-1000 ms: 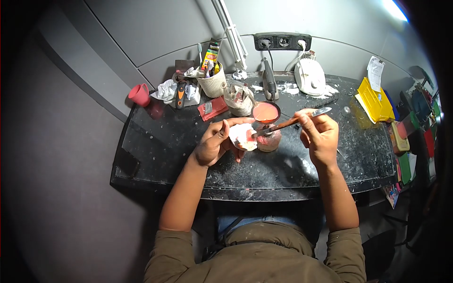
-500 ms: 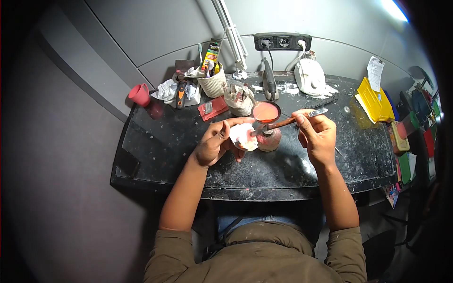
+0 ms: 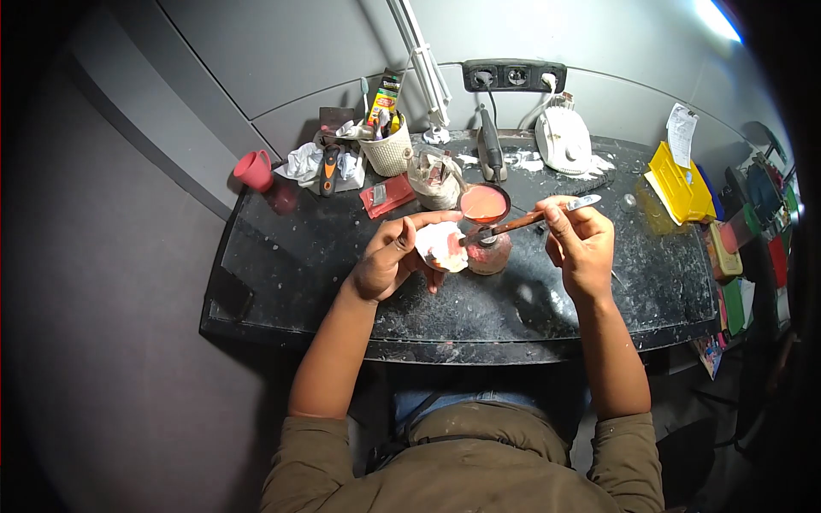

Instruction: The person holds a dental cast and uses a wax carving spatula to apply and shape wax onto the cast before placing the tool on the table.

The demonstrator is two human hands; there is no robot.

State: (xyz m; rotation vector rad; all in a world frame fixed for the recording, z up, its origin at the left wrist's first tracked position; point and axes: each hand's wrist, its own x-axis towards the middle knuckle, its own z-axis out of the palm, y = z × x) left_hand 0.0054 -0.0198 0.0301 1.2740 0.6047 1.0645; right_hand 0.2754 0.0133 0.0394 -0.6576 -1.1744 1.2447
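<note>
The left hand (image 3: 390, 259), at the centre of the frame, curls around a white and pink, plaster-like dental model (image 3: 440, 248), index finger stretched along its top. The right hand (image 3: 581, 241), right of centre, pinches a slim tool with a brown handle and metal ends (image 3: 518, 223); its tip meets the model's pink side, though contact is unclear. Just right of the model, on the black, white-speckled bench (image 3: 385, 323), stands a rounded, pink-stained glass burner (image 3: 488, 258), with a round dark pan of pink material (image 3: 484, 203) above it in the frame.

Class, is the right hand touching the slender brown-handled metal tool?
Touching: the head view shows the right hand pinching the brown-handled tool between thumb and fingers.
</note>
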